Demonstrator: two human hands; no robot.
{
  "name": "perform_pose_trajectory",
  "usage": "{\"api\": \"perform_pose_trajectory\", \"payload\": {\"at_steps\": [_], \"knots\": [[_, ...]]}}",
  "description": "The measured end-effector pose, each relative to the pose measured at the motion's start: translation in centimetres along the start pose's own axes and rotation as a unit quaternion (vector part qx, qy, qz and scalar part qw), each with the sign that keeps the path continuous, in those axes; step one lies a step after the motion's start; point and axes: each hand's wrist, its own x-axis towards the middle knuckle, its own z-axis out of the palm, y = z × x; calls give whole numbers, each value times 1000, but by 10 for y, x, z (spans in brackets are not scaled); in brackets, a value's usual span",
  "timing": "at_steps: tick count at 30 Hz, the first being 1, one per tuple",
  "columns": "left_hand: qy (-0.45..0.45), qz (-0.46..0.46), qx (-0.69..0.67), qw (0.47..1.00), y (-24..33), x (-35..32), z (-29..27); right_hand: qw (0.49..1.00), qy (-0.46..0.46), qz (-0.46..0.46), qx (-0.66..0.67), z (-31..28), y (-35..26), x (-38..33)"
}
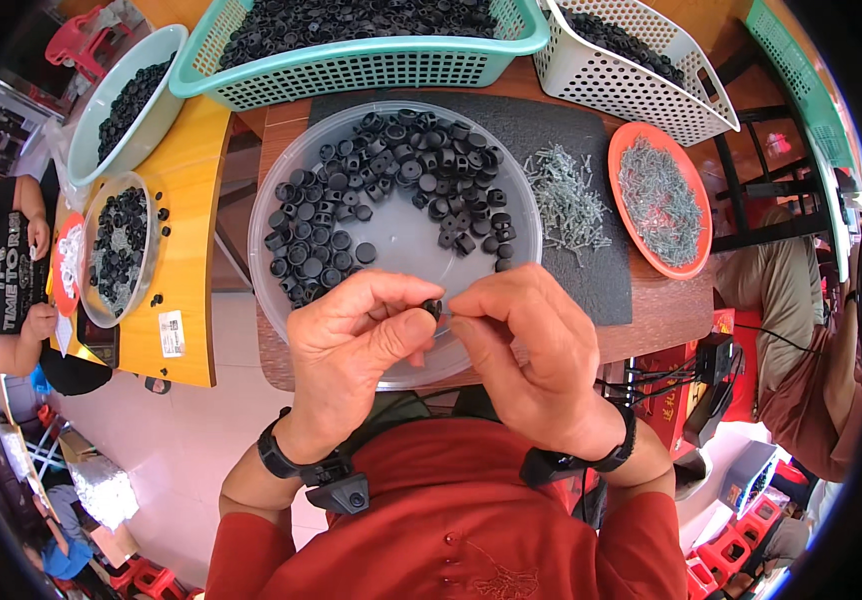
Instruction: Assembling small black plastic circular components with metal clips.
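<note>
Above the near rim of a clear round tub [263, 262], my two hands meet. My left hand [351, 345] pinches a small black plastic part [432, 308] between thumb and fingertips. Close against it, the thumb and forefinger of my right hand [531, 350] are pressed together; whatever they hold is too small to make out. Many small round black parts [313, 262] are heaped along the tub's left, far and right sides. Right of the tub, a pile of thin silvery pins or screws [566, 198] lies on a dark foam mat [606, 290].
An orange plate [623, 150] of similar metal pieces stands at right. Behind the tub are a green basket [371, 72] and a white basket [641, 100], both holding black parts. Left, a yellow table [186, 270] carries basins; a co-worker [11, 270] sits beyond. Another person sits at right.
</note>
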Motion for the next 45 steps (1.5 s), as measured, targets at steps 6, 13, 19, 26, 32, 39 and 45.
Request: {"api": "perform_pose_trajectory", "payload": {"at_steps": [6,13,19,26,32,39,45], "knots": [[18,54,70,996,-2,-2,7,998,26,-53,-30,8,5,-1],[21,0,15,1000,3,0,5,998,21,-52,-18,6,8,-1],[10,-3,0,1000,-1,-4,6,999,35,-35,4,11,10,-8],[41,-29,10,999,5,4,-2,995,-7,-6,-94,-12,25,13],[66,-20,-10,998,6,8,-2,933,-78,-60,-345,-7,60,43],[38,-18,7,999,8,9,-6,906,-110,-100,-396,2,65,49],[41,-26,11,999,9,8,-9,926,-97,-126,-341,-3,57,38]]}}
